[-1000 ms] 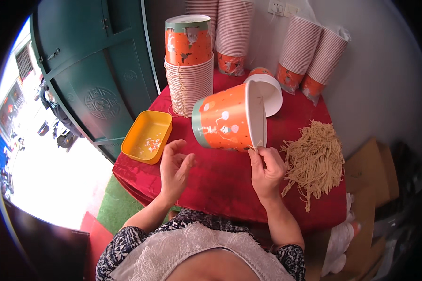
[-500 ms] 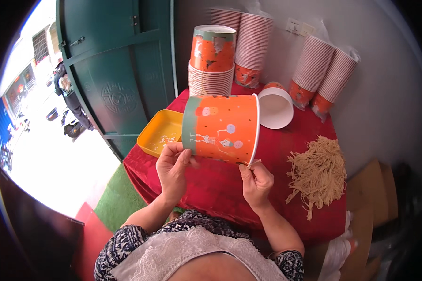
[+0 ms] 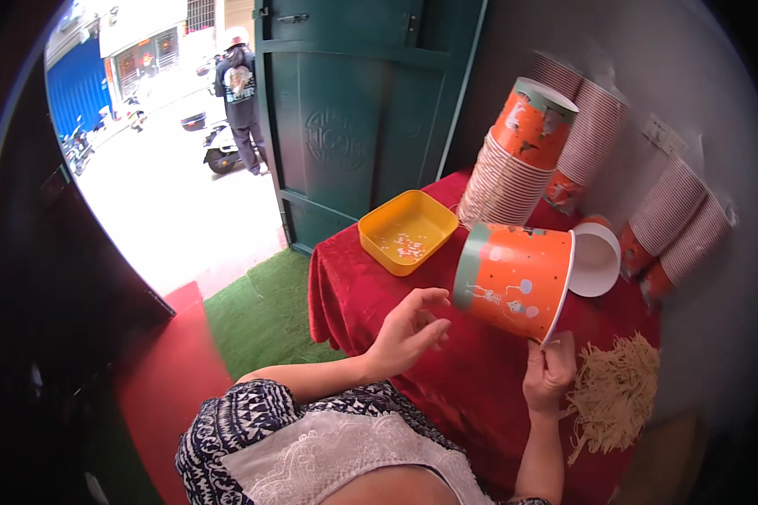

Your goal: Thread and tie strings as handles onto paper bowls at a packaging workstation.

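Observation:
An orange paper bucket (image 3: 518,278) with a green base band and printed skeletons and balloons lies on its side in the air, its white rim facing right. My right hand (image 3: 551,374) pinches the lower edge of that rim between thumb and fingers. Just left of the bucket's base is my left hand (image 3: 408,335), its fingers apart and holding nothing. Beyond it a yellow plastic tray (image 3: 434,212) contains small pale bits. A tangled heap of beige strings (image 3: 619,391) lies on the table right of my right hand.
A red cloth covers the table (image 3: 354,295). Behind stand a tall stack of similar buckets (image 3: 514,160) and several plastic-wrapped stacks (image 3: 669,206) by the wall. Another bucket (image 3: 594,261) lies on its side. Left are a green door (image 3: 354,126) and a person (image 3: 242,101) outside beside a scooter.
My left hand has let go of the bucket's base and opened. My right hand still grips the rim. The view has swung left, so the table and bucket appear farther right.

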Tool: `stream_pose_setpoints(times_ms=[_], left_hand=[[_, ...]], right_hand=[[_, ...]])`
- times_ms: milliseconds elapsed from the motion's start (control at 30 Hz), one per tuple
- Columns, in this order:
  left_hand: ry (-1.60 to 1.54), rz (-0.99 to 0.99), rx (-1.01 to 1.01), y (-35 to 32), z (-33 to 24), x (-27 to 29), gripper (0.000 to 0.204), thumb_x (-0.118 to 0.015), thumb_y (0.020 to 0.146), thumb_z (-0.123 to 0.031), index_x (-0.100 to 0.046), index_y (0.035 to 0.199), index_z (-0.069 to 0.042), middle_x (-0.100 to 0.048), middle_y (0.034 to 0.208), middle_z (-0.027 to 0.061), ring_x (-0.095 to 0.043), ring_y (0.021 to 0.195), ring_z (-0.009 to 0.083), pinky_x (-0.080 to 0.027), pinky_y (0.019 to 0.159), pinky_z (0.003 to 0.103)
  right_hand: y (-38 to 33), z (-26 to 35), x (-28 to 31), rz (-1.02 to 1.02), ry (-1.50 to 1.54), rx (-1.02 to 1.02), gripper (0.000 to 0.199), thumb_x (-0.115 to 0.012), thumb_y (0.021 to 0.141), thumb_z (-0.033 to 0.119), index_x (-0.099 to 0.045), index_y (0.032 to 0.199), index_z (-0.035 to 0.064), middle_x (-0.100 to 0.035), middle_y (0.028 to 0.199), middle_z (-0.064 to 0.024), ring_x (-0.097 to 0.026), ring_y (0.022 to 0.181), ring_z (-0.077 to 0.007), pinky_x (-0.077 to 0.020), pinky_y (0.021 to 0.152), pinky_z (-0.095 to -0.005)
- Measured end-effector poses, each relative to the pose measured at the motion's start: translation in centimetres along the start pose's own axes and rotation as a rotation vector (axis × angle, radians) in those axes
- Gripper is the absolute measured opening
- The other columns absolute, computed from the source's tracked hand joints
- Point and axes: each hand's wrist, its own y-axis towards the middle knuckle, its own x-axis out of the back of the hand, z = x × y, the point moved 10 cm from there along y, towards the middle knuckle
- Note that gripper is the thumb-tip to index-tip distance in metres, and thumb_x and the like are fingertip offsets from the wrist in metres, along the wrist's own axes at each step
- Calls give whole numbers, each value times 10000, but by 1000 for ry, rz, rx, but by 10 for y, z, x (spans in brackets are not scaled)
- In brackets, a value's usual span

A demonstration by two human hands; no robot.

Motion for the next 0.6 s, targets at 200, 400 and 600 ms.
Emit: stream_pose_setpoints(times_ms=[200,400,600], left_hand=[[-68,23,20,-2,-2,-2,328,-581,999,-67,-441,1291,-17,-571,1166,93,-664,835,128,-575,662,252],[-127,-12,-12,4,-10,1,311,-552,1020,-106,-434,1280,14,-568,1212,129,-682,891,194,-597,697,298],[-199,28,-7,8,-3,-3,233,-559,1022,-127,-483,1197,6,-634,1089,112,-690,872,181,-597,701,303]], right_hand=[[6,21,-3,-3,26,-12,130,-662,863,-3,-577,766,-12,-503,721,-92,-477,667,-253,-378,552,-358],[6,41,0,-6,22,35,120,-653,865,-10,-580,770,-15,-527,747,-99,-491,670,-248,-383,553,-352],[4,48,1,38,10,54,74,-657,854,1,-605,804,-17,-536,766,-103,-497,674,-253,-390,558,-352]])
